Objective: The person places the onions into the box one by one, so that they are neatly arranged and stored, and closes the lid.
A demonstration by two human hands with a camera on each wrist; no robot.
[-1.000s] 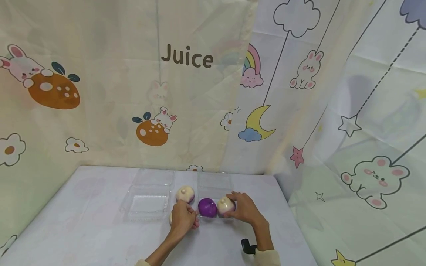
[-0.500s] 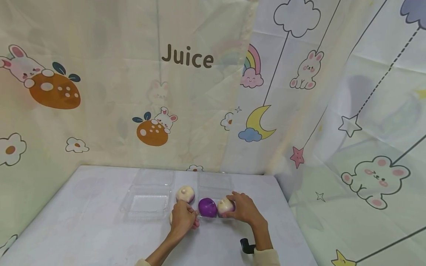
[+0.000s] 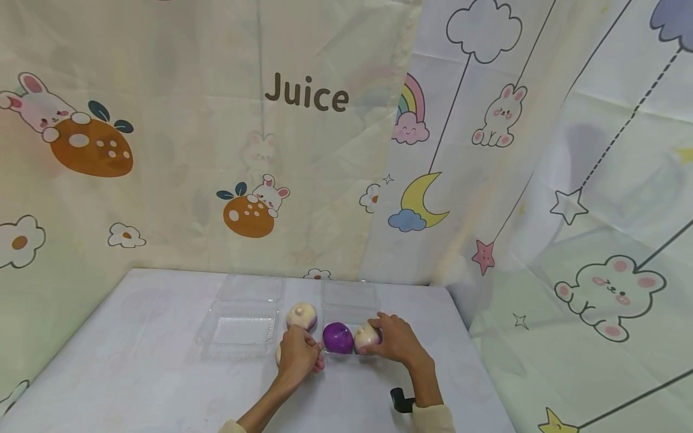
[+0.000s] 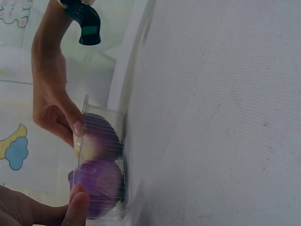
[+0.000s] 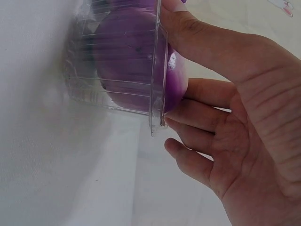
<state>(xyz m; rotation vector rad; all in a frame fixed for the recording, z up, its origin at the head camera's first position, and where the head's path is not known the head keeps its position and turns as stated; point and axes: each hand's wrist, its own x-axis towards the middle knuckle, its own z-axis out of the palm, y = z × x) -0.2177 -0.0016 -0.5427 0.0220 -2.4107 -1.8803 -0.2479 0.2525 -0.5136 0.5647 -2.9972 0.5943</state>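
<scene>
In the head view a clear plastic box (image 3: pixel 351 296) lies open, its lid tipped back. Two turnips sit side by side in its tray: a purple one (image 3: pixel 338 338) on the left and a white-and-purple one (image 3: pixel 364 338) on the right. My right hand (image 3: pixel 399 340) grips the right turnip from its outer side, thumb near and fingers beyond. At the box's left front corner, my left hand (image 3: pixel 296 355) pinches the rim between thumb and finger; in the left wrist view that thumb (image 4: pixel 79 205) lies against the wall beside the purple turnip.
Another turnip (image 3: pixel 301 316) stands on the table behind my left hand, and a further pale one (image 3: pixel 278 356) is mostly hidden by that hand. A second clear box (image 3: pixel 243 331), lid open, lies to the left. Printed curtains (image 3: pixel 178 180) hang behind the table.
My right hand has shifted slightly left over the white-and-purple turnip, covering more of it. The left hand stays at the box corner.
</scene>
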